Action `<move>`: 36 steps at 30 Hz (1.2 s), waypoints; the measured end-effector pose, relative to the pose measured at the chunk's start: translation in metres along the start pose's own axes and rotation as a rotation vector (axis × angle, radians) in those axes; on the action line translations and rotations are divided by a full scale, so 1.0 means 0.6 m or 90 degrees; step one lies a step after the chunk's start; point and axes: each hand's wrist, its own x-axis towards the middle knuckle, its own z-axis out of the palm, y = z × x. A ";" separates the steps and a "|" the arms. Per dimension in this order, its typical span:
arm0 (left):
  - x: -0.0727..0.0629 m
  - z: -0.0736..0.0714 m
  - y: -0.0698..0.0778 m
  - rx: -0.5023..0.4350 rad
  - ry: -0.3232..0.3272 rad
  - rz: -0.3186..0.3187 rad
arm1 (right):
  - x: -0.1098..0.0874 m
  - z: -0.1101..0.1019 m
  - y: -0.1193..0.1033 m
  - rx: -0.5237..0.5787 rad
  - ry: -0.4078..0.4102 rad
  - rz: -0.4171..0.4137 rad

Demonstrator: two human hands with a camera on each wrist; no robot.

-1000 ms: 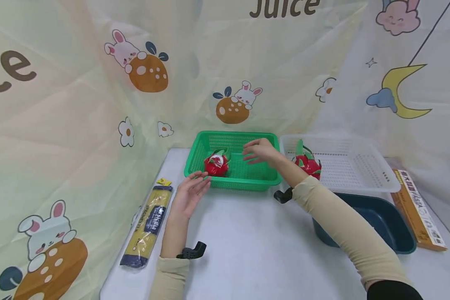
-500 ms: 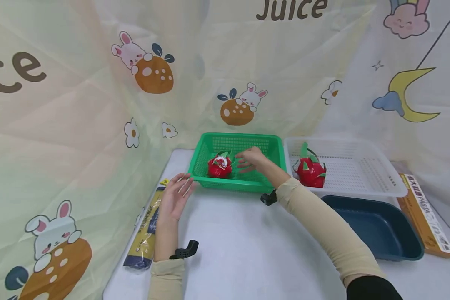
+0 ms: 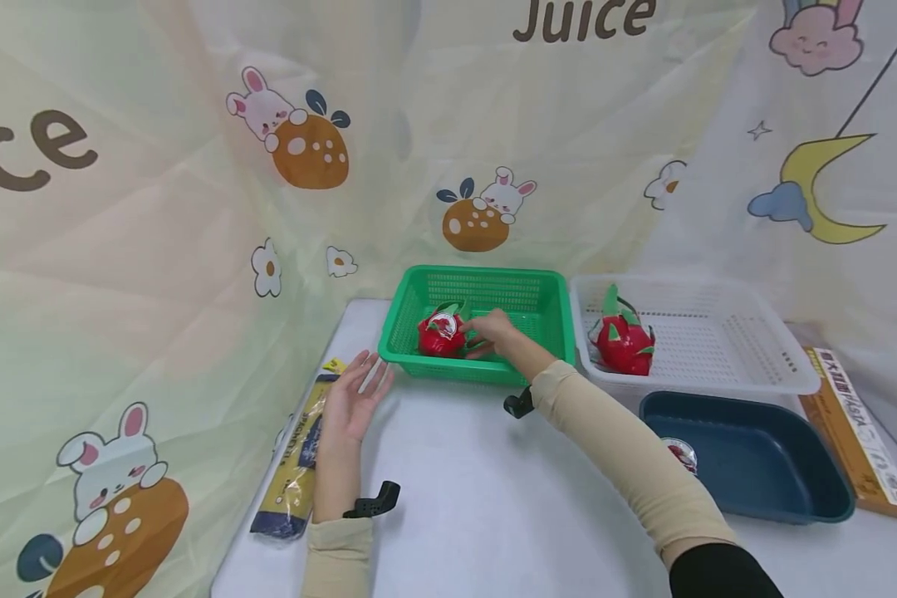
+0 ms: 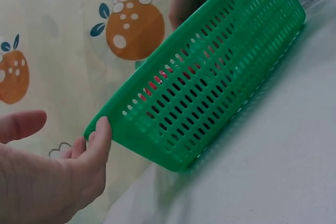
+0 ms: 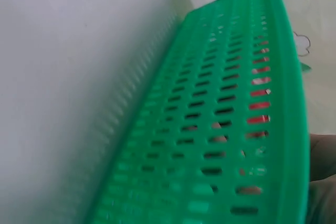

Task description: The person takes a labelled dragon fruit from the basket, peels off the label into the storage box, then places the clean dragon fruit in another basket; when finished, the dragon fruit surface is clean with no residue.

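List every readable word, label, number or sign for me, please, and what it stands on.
"Juice": top of the backdrop.
"ce": backdrop, left, word cut off.
"PASTA": the orange box; its other print is too small.
Too small to read: print on the yellow packet, the sticker on the red fruit, the round label in the dark blue tray.

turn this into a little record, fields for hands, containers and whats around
left hand: at the green basket's near left corner
right hand: inside that basket, at its red fruit; grip unclear
green basket: one labelled red fruit visible
white basket: another red fruit
dark blue tub: round-labelled item, partly hidden by right sleeve
left side: yellow pack
right side: orange box
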 end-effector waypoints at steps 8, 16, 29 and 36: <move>-0.004 -0.001 -0.001 -0.043 -0.017 -0.019 | 0.000 0.025 0.008 0.039 0.021 -0.035; -0.001 -0.002 -0.009 -0.091 -0.025 -0.025 | -0.008 0.038 0.008 0.031 0.120 -0.057; 0.005 0.002 -0.021 -0.132 -0.033 -0.017 | -0.012 0.011 0.011 0.056 0.121 -0.062; 0.007 0.004 -0.023 -0.149 -0.028 -0.023 | -0.026 -0.015 -0.006 0.088 0.083 -0.080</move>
